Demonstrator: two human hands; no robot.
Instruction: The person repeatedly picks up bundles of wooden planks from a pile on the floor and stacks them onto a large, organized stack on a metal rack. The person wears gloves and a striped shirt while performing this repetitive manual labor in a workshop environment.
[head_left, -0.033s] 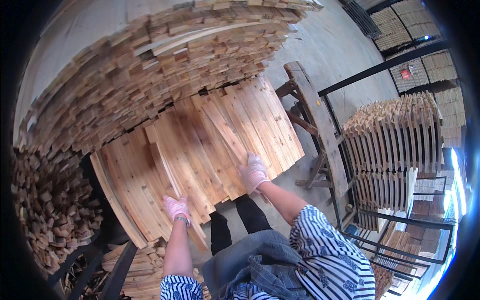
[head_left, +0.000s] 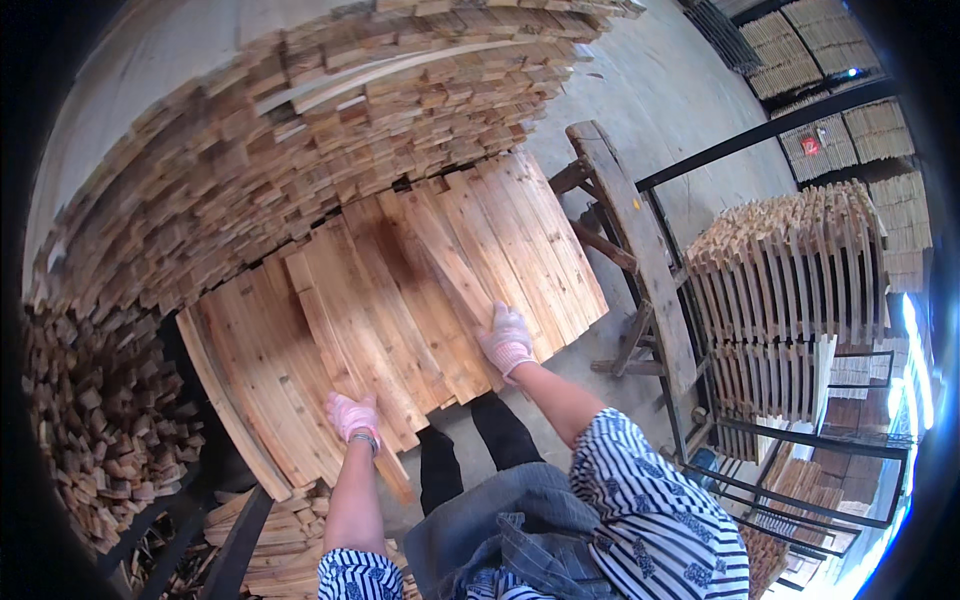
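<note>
My left hand (head_left: 352, 414), in a thin whitish glove over pink, is closed around the near part of a wooden slat (head_left: 325, 325). That slat lies over a row of side-by-side boards (head_left: 250, 345), and its near end sticks out past their edge. Further right, my right hand (head_left: 508, 338), gloved the same way, grips a second wooden slat (head_left: 450, 265) near its near end. This one slants across the boards, its far end pointing away to the left. Fingertips of both hands are partly hidden by the gloves and the wood.
A tall stack of cut wood (head_left: 300, 150) rises along the far side of the boards. Wood ends (head_left: 100, 430) are piled at the left. A wooden trestle (head_left: 635, 250) stands at the right, beside a black metal frame (head_left: 770, 135) and stacked slats (head_left: 790, 270).
The left slat has turned from its narrow edge to show more of its broad face, lying flatter on the boards. Both hands have hardly moved.
</note>
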